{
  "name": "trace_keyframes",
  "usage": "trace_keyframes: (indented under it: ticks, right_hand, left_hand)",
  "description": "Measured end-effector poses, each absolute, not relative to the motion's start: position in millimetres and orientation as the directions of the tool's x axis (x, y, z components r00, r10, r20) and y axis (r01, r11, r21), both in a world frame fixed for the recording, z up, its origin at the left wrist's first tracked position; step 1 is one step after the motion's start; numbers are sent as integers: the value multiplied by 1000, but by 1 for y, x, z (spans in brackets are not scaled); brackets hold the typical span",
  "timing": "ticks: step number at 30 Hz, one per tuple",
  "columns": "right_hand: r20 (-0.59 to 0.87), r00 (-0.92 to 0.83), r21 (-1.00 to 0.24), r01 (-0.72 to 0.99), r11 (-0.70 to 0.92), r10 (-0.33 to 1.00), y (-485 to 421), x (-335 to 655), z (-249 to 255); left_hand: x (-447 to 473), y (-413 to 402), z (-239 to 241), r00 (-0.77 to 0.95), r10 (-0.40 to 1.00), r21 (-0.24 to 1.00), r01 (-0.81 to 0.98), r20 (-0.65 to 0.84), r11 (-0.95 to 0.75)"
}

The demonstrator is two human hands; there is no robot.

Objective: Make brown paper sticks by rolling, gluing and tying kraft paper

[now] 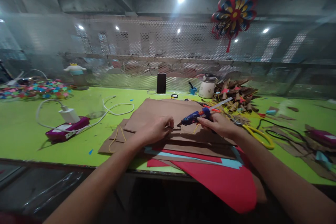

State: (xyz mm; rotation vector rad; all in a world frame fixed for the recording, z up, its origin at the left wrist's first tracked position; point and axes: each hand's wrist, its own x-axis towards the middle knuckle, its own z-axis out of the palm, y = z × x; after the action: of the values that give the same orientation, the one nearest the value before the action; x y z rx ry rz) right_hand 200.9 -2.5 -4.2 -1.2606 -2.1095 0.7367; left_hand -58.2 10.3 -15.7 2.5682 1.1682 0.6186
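Note:
My right hand (219,122) grips a blue glue gun (195,116) with a clear glue stick (222,103) sticking out of its back end. The gun's nozzle points left and down, close to the near edge of the top brown paper (149,110). Curled at that edge, my left hand (157,128) pinches the narrow turned-up rim of the paper, its fingertips just left of the nozzle. Whether the nozzle touches the paper I cannot tell. Under it lie more brown sheets, light blue paper (231,163) and red paper (225,185) overhanging the table's front edge.
Yellow-handled scissors (258,136) lie right of my right hand. A purple power strip (68,128) with a white charger (69,116) and cable sits left. Behind stand a phone (161,83), a pale jug (207,87) and heaped brown paper rolls (236,94). Colourful stars (39,89) lie far left.

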Motion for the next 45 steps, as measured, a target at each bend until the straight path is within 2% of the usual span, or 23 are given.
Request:
trace_keyframes:
  ticks: [11,17,21,30,35,38,41,45]
  right_hand:
    - [210,-354,-764,522,379,911,0,209,-7]
    - [167,-393,-712,586,386,904,3,211,-10]
    - [153,-436,-720,565,402,887,3,214,-9]
    - [172,-417,-741,542,396,892,0,208,-8]
    - [152,-417,-697,597,396,896,-1,209,-5]
    - [158,-416,-723,569,392,896,0,212,-6]
    - [190,-411,-743,533,404,892,1,212,-7]
    - [250,-382,-709,553,437,890,-1,205,-8]
  left_hand:
    - [-60,14,-18,594,744,413,622,305,-666]
    - [-59,13,-16,590,752,406,635,295,-657]
    - [-60,11,-13,578,767,419,646,278,-638]
    - [-62,16,-20,563,789,487,632,245,-603]
    - [-61,17,-22,530,821,591,600,212,-540]
    - [-61,17,-21,512,844,617,615,160,-491]
    - [-62,19,-23,478,862,586,655,168,-477]
    - [-64,22,-26,469,858,505,700,209,-505]
